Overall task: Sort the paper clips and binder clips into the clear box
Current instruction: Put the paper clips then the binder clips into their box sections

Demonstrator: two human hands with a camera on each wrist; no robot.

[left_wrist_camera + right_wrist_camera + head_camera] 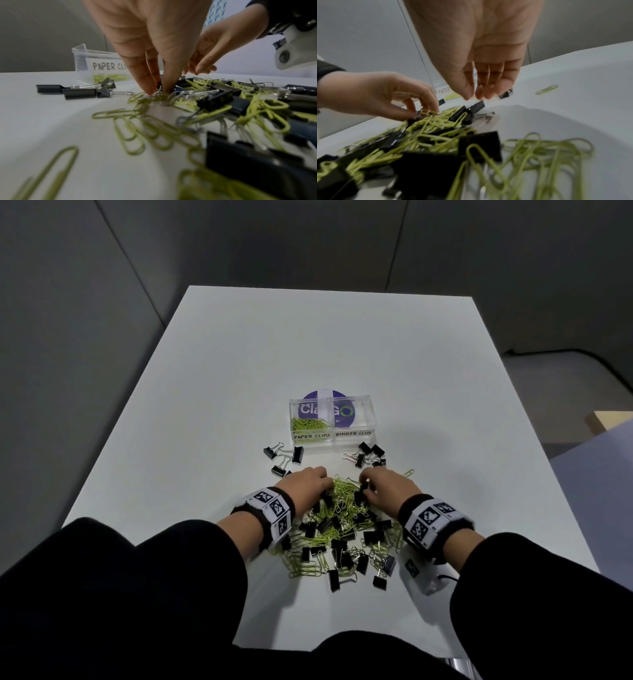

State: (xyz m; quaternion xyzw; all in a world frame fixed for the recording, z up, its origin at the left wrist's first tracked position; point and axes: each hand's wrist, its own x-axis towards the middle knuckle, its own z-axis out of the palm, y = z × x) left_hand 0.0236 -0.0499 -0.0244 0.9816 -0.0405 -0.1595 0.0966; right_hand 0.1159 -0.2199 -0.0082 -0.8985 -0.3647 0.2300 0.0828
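1. Picking from the far edge of the mixed pile (pixel 342 529) is the step now. The left hand (pixel 308 486) has its fingers (pixel 145 79) pressed down together on a small binder clip (pixel 159 86) and green paper clips (pixel 137 129); whether it really grips anything, I cannot tell.
2. The right hand (pixel 387 486) has its fingers (pixel 488 89) curled a little, just above a black binder clip (pixel 476 106), and I judge it holds nothing.
3. It is better to lift one kind at a time, because the clips are tangled together.
4. Only the head view shows the whole clear box (pixel 331 421): paper clips lie in its left compartment, while the right one looks empty.
5. Only the wrist views show the fingertips.
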